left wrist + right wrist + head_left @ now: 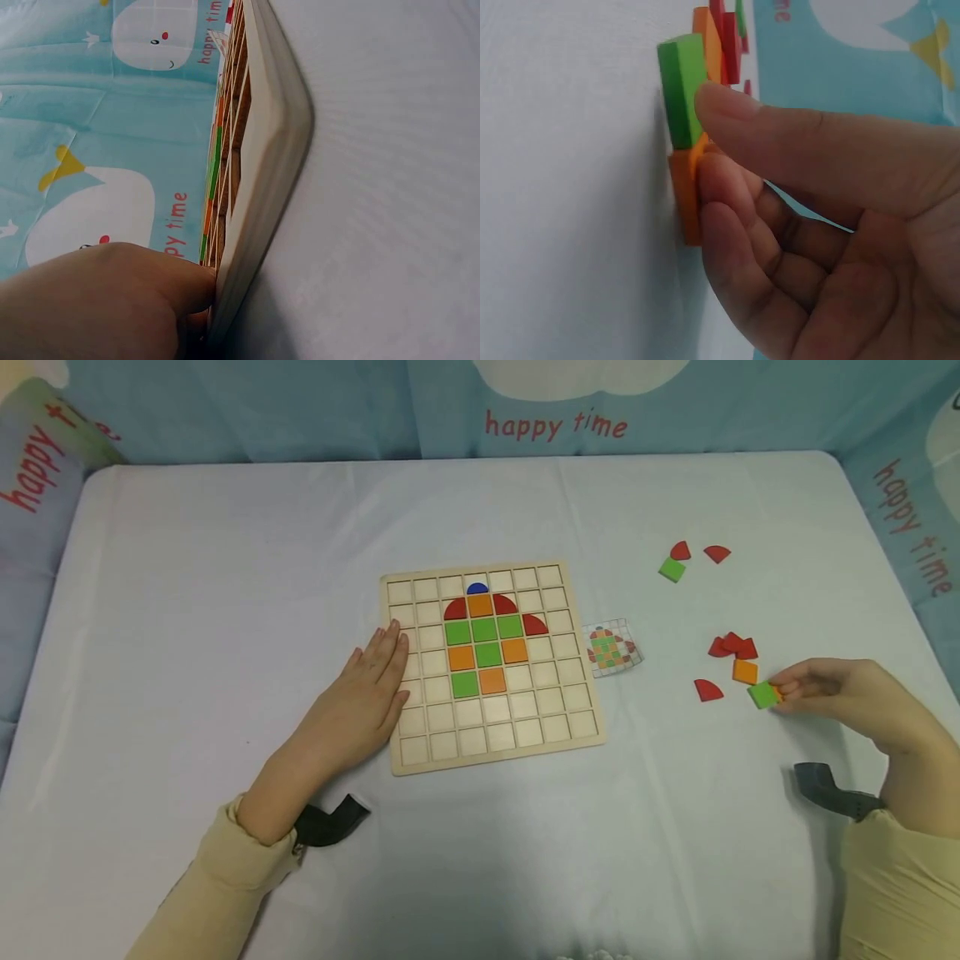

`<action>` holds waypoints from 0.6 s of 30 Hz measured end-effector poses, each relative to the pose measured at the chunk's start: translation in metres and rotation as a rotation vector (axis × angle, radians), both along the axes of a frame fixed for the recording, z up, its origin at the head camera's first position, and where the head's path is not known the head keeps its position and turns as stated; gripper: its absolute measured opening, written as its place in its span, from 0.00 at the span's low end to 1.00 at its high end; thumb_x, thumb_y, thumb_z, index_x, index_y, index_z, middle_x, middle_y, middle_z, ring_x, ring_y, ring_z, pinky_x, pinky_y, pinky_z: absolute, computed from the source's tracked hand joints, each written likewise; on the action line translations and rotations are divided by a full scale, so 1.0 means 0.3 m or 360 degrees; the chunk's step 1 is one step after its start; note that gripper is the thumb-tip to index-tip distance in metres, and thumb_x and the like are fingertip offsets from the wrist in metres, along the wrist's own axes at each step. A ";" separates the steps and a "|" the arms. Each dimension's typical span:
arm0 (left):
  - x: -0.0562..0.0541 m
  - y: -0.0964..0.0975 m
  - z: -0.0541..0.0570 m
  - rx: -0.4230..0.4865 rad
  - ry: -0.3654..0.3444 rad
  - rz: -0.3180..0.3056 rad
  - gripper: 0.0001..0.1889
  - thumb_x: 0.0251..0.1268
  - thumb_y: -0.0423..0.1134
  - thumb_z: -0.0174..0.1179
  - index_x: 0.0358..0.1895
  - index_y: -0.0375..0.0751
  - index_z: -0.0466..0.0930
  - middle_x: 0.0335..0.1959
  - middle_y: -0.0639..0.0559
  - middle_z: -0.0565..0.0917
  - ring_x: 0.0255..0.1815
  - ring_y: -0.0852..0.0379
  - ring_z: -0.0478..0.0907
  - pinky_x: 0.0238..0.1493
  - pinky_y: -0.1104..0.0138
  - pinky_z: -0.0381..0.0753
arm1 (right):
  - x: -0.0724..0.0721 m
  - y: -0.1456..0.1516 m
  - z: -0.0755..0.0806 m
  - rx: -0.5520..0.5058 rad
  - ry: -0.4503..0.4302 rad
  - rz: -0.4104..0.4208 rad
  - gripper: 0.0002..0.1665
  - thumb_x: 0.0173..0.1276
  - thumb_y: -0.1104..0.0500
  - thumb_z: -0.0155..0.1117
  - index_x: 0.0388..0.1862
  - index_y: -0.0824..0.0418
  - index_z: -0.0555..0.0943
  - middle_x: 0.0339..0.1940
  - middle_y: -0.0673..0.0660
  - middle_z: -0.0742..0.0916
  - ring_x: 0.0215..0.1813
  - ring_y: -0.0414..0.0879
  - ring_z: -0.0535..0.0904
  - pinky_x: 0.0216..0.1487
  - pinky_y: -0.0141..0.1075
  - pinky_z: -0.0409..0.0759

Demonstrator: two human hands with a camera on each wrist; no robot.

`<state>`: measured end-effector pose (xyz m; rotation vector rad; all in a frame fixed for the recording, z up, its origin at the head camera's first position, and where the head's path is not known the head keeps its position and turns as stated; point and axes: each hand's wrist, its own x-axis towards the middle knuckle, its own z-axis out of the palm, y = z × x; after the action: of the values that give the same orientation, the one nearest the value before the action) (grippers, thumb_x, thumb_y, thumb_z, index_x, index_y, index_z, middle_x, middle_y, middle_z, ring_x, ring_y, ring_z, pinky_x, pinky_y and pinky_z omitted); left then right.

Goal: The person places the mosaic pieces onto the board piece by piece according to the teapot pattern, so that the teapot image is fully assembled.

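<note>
A wooden grid board (495,727) lies mid-table, with green, orange, red and blue tiles set in some of its squares. My left hand (360,693) rests along its left edge, fingers straight, and the left wrist view shows the thumb (191,285) at the board's side. Over on the right, my right hand (847,697) pinches a green square tile (763,695) with curled fingers. In the right wrist view the thumb (731,105) touches this green tile, while other fingertips (724,225) lie against an orange square tile (684,199) beside it.
Near the right hand lie another orange square (745,672), several overlapping red quarter-circle tiles (733,645) and a separate red one (708,690). Farther back are a green square (672,569) and two red pieces (717,553). A small pattern card (615,647) touches the board's right side.
</note>
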<state>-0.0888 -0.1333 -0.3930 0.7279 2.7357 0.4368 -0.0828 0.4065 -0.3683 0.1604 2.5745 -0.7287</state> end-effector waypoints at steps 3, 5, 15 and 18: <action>0.001 0.000 0.000 0.0004 0.0002 0.0001 0.31 0.75 0.40 0.40 0.73 0.27 0.41 0.75 0.37 0.38 0.75 0.44 0.34 0.71 0.48 0.44 | -0.002 -0.007 -0.005 -0.0020 0.0049 -0.0002 0.24 0.59 0.58 0.71 0.50 0.71 0.77 0.29 0.46 0.83 0.31 0.32 0.74 0.31 0.18 0.71; 0.001 0.000 0.000 0.0006 0.0006 0.0000 0.31 0.75 0.40 0.40 0.73 0.27 0.41 0.75 0.38 0.38 0.75 0.45 0.34 0.71 0.48 0.44 | -0.005 -0.011 -0.006 -0.0008 0.0064 0.0005 0.24 0.59 0.58 0.71 0.49 0.70 0.77 0.29 0.47 0.82 0.31 0.33 0.73 0.30 0.19 0.71; -0.003 0.000 -0.001 0.0011 0.0020 -0.0003 0.31 0.75 0.40 0.40 0.73 0.27 0.41 0.75 0.38 0.38 0.75 0.44 0.35 0.71 0.48 0.44 | -0.029 -0.055 -0.008 0.0028 0.0111 0.0028 0.24 0.57 0.54 0.73 0.47 0.66 0.78 0.30 0.53 0.80 0.32 0.36 0.71 0.30 0.23 0.71; -0.003 0.001 -0.001 0.0012 0.0008 0.0001 0.31 0.75 0.40 0.40 0.73 0.27 0.41 0.75 0.38 0.38 0.75 0.44 0.35 0.71 0.48 0.44 | -0.046 -0.082 -0.010 0.0006 0.0145 0.0048 0.23 0.55 0.56 0.74 0.45 0.67 0.77 0.32 0.56 0.80 0.32 0.37 0.72 0.30 0.22 0.72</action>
<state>-0.0897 -0.1331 -0.3933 0.7309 2.7405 0.4462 -0.0965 0.3819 -0.3711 0.0914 2.6590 -0.7358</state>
